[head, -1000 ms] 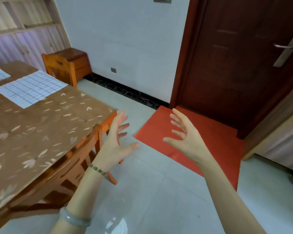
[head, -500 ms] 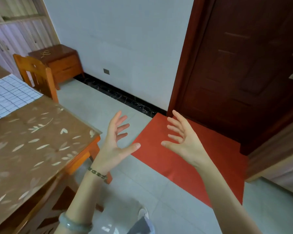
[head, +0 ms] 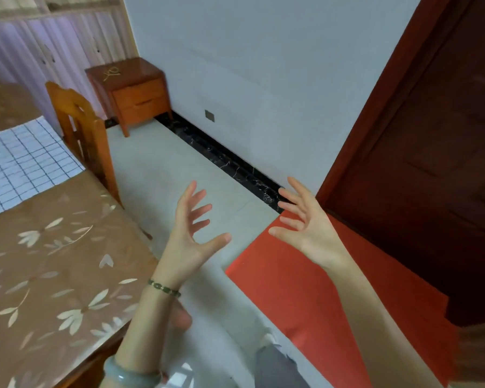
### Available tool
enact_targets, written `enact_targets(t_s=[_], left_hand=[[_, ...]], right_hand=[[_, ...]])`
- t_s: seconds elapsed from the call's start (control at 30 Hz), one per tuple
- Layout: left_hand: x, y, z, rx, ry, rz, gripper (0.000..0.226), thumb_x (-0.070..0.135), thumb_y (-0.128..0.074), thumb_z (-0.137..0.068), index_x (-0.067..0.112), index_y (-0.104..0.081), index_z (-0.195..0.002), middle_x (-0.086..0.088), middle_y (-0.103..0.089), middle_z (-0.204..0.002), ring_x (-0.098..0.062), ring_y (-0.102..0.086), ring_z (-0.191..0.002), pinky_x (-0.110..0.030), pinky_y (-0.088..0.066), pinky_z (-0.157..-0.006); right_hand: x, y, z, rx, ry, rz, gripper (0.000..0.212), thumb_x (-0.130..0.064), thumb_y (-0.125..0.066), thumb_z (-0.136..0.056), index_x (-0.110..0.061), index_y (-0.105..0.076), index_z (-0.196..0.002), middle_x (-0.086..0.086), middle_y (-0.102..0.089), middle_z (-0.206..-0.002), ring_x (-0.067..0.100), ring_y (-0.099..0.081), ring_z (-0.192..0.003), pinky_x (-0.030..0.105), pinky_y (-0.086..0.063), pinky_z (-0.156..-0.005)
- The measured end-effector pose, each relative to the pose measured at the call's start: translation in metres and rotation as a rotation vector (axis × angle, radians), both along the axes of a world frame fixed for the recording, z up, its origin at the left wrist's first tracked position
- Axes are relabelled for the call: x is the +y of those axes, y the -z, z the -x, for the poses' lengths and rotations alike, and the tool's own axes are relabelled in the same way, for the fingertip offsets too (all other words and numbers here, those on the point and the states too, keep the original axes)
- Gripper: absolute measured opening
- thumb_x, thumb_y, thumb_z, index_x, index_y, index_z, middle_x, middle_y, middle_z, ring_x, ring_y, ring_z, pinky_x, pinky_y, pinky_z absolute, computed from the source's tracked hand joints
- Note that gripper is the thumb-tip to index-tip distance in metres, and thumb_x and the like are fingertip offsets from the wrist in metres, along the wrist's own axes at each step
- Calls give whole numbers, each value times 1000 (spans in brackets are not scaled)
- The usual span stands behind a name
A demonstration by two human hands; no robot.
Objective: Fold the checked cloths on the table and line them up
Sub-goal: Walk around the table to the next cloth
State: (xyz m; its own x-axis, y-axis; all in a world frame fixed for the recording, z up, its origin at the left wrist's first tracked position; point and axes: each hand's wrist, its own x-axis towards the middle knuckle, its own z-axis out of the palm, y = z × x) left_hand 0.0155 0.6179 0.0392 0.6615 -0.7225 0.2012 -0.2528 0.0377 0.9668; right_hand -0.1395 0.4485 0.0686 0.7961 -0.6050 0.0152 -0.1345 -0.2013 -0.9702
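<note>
Both hands are raised in front of the body over the floor (head: 163, 175), palms turned toward each other, and neither is over the tabletop (head: 48, 264). The left hand (head: 189, 239) has its fingers spread wide and holds nothing; the right hand (head: 305, 228) is likewise fully open and empty. Held apart like that, they look poised between steps, ready to reach rather than gripping anything, though the purpose cannot be read for sure.

The one cloth (head: 23, 163) in view lies flat on the tabletop at the far left, well apart from both hands and partly cut off by the frame edge. Its visible corner points toward the chair (head: 81, 127), which stands just beside the tabletop edge. How the cloth's long axis runs cannot be told, since much of it is out of view, nor whether it is already folded. No other cloths show.

By the look of it, the head and hands would have to turn left to get back to the cloth
</note>
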Motion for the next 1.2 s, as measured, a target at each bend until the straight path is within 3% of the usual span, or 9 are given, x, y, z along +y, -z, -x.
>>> enact_targets(t_s=[0.13, 0.3, 0.47, 0.63, 0.8, 1.03, 1.2], left_hand=[[-32, 9, -50, -2, -99, -18, 104, 41, -77, -61, 38, -17, -146, 13, -36, -143, -4, -49, -123, -20, -45, -94], [-85, 10, -117, -25, -207, -59, 102, 46, -75, -63, 40, -13, -145, 12, -34, -144, 2, -47, -122, -16, -43, -95], [-142, 3, -183, -45, -326, -111, 105, 46, -75, -65, 35, -12, -149, 8, -33, -146, -2, -46, -124, -27, -44, -100], [-175, -1, -235, -34, -440, -123, 104, 46, -75, -64, 42, -11, -145, 7, -33, -147, -2, -46, -124, -28, -45, -101], [-186, 3, -291, -34, -546, -146, 105, 41, -78, -66, 38, -11, -147, 5, -33, -147, -6, -47, -125, -29, -45, -101], [-194, 17, -392, -12, -659, -153, 102, 33, -79, -70, 40, -11, -146, 12, -31, -145, 6, -43, -123, -16, -41, -97], [-195, 10, -482, 17, -731, -113, 107, 49, -76, -64, 37, -12, -148, 10, -31, -147, -3, -43, -127, -32, -42, -104]], right_hand=[[-45, 11, -72, -6, -107, -11, 92, 1, -76, -75, -52, -29, -132, -20, -45, -133, 1, -49, -122, 32, -45, -102], [-109, 18, -163, -26, -239, -43, 90, 1, -76, -74, -48, -29, -133, -15, -46, -134, -1, -49, -121, 26, -45, -101], [-178, 12, -254, -11, -373, -42, 91, -1, -77, -74, -45, -28, -136, -15, -45, -134, -3, -48, -121, 23, -45, -99], [-221, 8, -328, -3, -475, -51, 89, 1, -76, -75, -44, -29, -136, -18, -45, -132, -3, -48, -121, 22, -46, -98], [-245, 12, -403, -2, -564, -75, 89, 1, -75, -75, -41, -29, -138, -11, -45, -137, 3, -49, -123, 27, -46, -101], [-258, 24, -534, 3, -674, -61, 91, 1, -76, -75, -33, -27, -144, -5, -44, -140, 6, -48, -124, 33, -45, -102], [-260, 20, -645, -9, -727, -56, 92, -1, -77, -74, -33, -28, -143, -5, -44, -140, 7, -48, -125, 36, -44, -104]])
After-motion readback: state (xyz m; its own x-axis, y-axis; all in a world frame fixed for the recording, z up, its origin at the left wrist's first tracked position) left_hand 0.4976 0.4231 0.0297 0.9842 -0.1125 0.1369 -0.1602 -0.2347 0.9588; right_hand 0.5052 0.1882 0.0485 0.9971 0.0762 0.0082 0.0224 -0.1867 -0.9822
